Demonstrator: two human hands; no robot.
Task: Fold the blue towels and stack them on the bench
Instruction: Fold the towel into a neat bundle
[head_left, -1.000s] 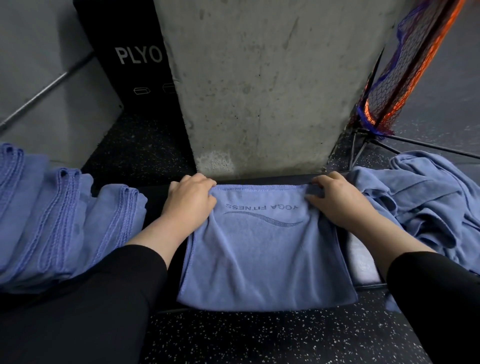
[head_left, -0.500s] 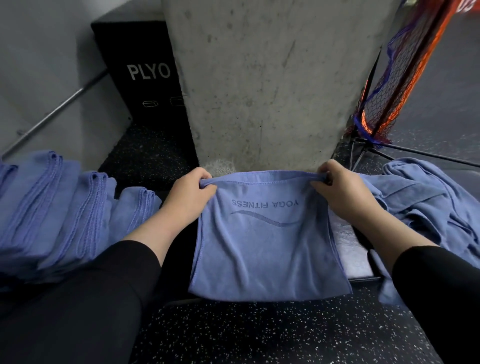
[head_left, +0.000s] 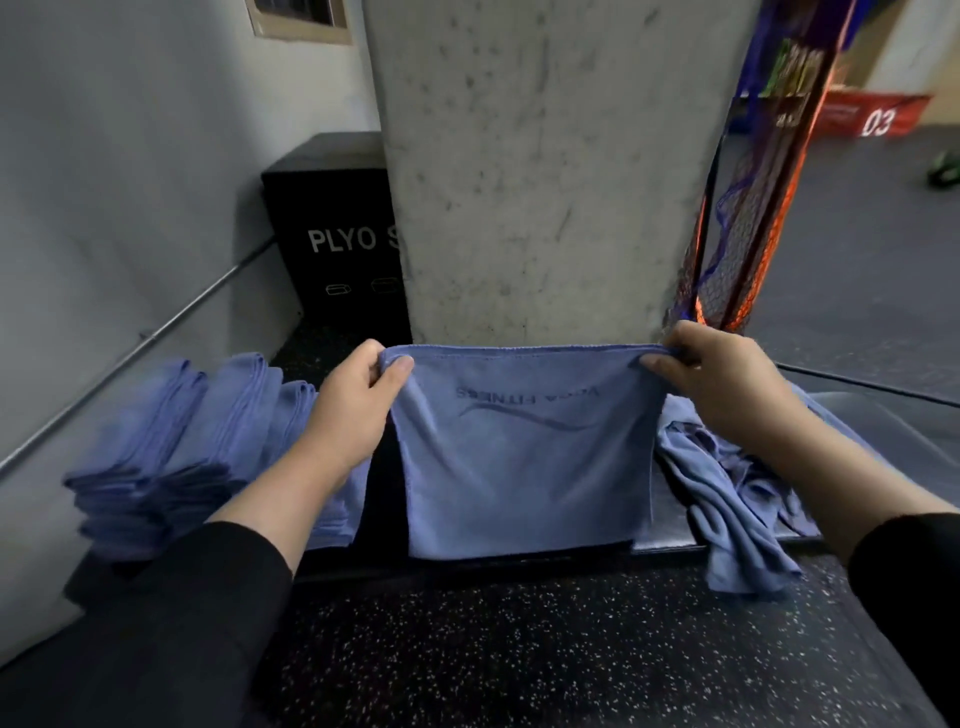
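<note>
We hold the towel (head_left: 524, 462) up over the worktop (head_left: 670, 530), our left hand (head_left: 353, 410) and right hand (head_left: 727, 384) each pinching a top corner. Its top edge runs left to right; the folded stack (head_left: 192, 441) lies nearer our left hand.

The dark padded bench (head_left: 670, 530) carries folded blue towels (head_left: 171, 447) stacked at its left end and a rumpled heap of towels (head_left: 727, 483) on the right.
</note>
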